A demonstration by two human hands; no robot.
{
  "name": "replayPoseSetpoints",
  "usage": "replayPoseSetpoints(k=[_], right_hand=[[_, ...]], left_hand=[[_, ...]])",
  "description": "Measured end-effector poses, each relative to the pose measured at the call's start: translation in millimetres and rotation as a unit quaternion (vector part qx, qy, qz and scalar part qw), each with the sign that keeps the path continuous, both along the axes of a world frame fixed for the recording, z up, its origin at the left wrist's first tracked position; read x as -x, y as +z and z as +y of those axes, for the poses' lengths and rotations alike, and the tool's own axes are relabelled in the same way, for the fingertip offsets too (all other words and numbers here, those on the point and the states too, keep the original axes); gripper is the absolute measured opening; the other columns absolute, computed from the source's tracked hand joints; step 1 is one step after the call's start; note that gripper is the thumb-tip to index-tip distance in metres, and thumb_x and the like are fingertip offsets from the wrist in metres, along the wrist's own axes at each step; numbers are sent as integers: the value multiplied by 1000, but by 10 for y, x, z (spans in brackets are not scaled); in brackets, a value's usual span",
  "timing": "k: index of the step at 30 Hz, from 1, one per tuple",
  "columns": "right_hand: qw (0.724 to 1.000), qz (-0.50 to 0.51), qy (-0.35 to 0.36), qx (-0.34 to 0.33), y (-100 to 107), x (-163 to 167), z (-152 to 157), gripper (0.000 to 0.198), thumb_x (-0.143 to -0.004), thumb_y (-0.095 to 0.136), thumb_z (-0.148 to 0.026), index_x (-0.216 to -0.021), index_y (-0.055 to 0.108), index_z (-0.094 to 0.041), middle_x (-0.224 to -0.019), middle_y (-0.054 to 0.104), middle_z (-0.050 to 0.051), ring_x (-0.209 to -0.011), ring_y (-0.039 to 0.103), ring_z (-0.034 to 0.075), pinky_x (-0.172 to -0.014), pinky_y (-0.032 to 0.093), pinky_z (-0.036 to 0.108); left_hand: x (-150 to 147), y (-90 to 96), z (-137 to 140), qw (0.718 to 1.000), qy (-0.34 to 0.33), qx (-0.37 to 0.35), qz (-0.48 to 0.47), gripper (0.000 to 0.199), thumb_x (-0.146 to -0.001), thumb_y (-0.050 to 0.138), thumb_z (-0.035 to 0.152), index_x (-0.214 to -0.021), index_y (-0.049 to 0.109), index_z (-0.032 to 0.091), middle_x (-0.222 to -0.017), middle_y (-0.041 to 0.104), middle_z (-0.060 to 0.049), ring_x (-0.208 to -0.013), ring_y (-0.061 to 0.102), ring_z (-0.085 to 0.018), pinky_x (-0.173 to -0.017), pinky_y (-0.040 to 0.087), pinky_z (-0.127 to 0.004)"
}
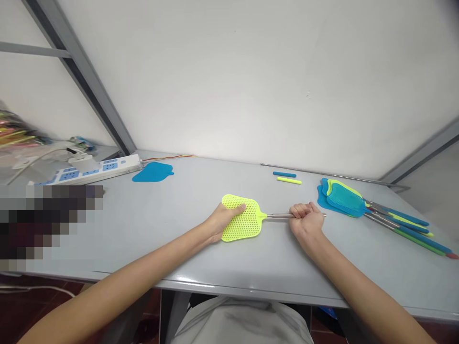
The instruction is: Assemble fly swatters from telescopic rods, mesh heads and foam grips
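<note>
A yellow-green fly swatter head [245,224] full of small holes lies across the middle of the view. My left hand [223,220] grips its left edge, thumb on top and the other fingers hidden beneath. From the head's narrow neck a thin metal rod [278,216] runs to the right. My right hand [306,219] is closed around that rod, and a short bare end pokes out past the fist. Beyond my hands rest a blue handle sleeve [284,174] and a yellow-green handle sleeve [289,180], side by side.
Several fly swatters [346,199] with blue and yellow-green heads are piled at the right. A loose blue swatter head [154,172] lies at the back left, beside a white power strip [124,165]. A long thin rod [322,173] runs along the wall. Blurred pixels cover the left edge.
</note>
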State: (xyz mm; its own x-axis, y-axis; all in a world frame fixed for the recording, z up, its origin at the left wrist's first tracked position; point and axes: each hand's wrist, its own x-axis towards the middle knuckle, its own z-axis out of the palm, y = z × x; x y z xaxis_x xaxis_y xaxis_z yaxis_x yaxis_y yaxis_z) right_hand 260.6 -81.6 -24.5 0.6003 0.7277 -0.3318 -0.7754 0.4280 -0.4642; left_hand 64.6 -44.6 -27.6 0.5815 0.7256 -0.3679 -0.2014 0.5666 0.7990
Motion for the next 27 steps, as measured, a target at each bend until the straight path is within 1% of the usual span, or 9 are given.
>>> replayPoseSetpoints(k=[3, 6, 10, 12, 17, 21, 27], right_hand=[[999, -34, -7, -31, 81, 18, -18, 32, -78, 34, -20, -52, 16, -17, -38, 13, -9, -30, 12, 5, -30, 12, 19], [997, -60, -4, -52, 124, 26, -30, 33, -77, 37, -21, -51, 17, -18, -38, 12, -9, -31, 12, 5, -31, 11, 20], [997, -45, 11, -60, 130, -1, -28, 32, -78, 35, -19, -51, 17, -18, -38, 11, -9, -31, 12, 6, -31, 12, 20], [997, -40, 20, -68, 140, -26, -23, 32, -79, 34, -19, -51, 18, -18, -39, 11, -9, -30, 13, 5, -31, 12, 20], [994, -37, 36, -92, 208, -88, -17, 33, -81, 32, -22, -51, 19, -18, -40, 12, -9, -30, 15, 5, -30, 14, 19], [991, -37, 39, -119, 244, -135, -14, 33, -82, 33, -24, -51, 21, -17, -40, 13, -9, -31, 15, 5, -30, 15, 18], [991, -16, 27, -129, 252, -230, -8, 32, -81, 34, -24, -52, 22, -17, -40, 14, -9, -31, 14, 5, -29, 15, 18]], left_hand=[[-12, -19, -5, 1000, 8, -17, 7, 30, -68, 61, 28, -94, 55, 13, -97, 60, -13, -84, 59, -25, -74, 48, -40], [-18, -18, 4, 1000, 2, -10, 3, 31, -69, 60, 28, -95, 55, 13, -97, 61, -13, -83, 60, -24, -75, 48, -39], [-14, 17, 24, 1000, -18, 15, 8, 32, -70, 60, 29, -97, 54, 13, -98, 60, -13, -84, 59, -23, -77, 47, -38], [-13, 44, 26, 1000, -27, 14, 5, 34, -69, 60, 30, -98, 54, 13, -99, 60, -13, -86, 59, -23, -79, 46, -38], [-13, 133, 6, 999, -47, -9, -6, 36, -70, 59, 32, -100, 54, 14, -102, 58, -12, -89, 57, -22, -82, 44, -34], [-10, 207, -21, 996, -77, -33, -22, 34, -73, 57, 30, -102, 54, 14, -106, 57, -11, -93, 56, -21, -84, 43, -33], [-24, 208, -67, 989, -111, -97, -21, 36, -73, 56, 26, -108, 51, 17, -113, 52, -9, -100, 51, -22, -88, 39, -33]])
